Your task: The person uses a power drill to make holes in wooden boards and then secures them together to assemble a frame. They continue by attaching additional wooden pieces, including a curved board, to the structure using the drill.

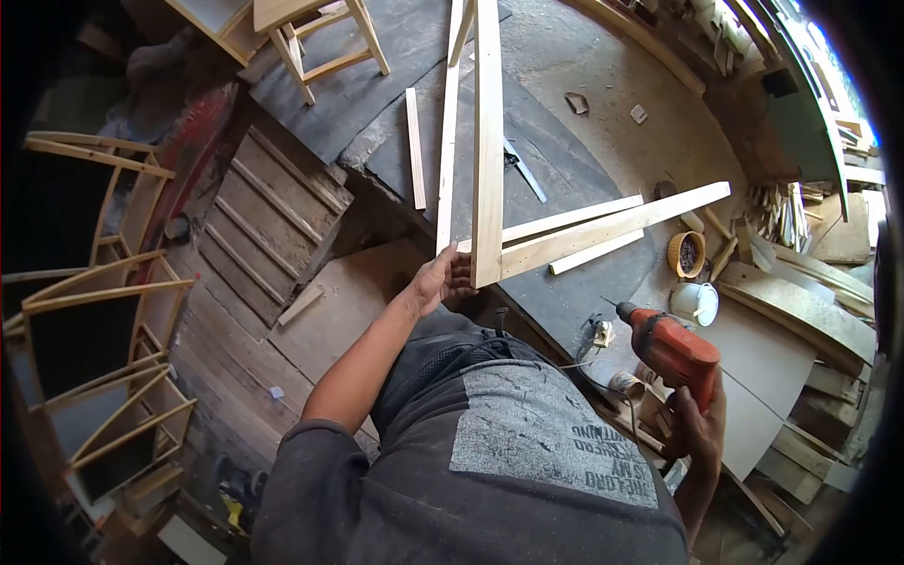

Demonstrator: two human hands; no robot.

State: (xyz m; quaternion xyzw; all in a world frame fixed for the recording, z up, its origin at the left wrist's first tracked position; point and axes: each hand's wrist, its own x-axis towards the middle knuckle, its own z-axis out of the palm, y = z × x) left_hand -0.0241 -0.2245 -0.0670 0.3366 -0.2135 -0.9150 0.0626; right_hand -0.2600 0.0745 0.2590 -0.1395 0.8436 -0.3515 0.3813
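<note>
A wooden frame [489, 141] of pale boards lies on the dark work surface, its near corner at the surface's edge. My left hand [439, 281] grips the frame by that corner, thumb on top and fingers curled beneath. In my right hand [695, 419] is a red power drill [673, 348], its thin bit pointing up and left toward the frame's corner but well apart from it. Between the frame's boards lies a metal square [525, 171]. To the left of the frame rests a loose wooden strip [415, 149].
A wooden stool [325, 47] stands at the upper left. Right of the frame are a yellow bowl of screws [686, 254] and a white tub [695, 303]. A power strip [603, 332] with a cable lies near the drill. Wooden frames [104, 292] line the far left.
</note>
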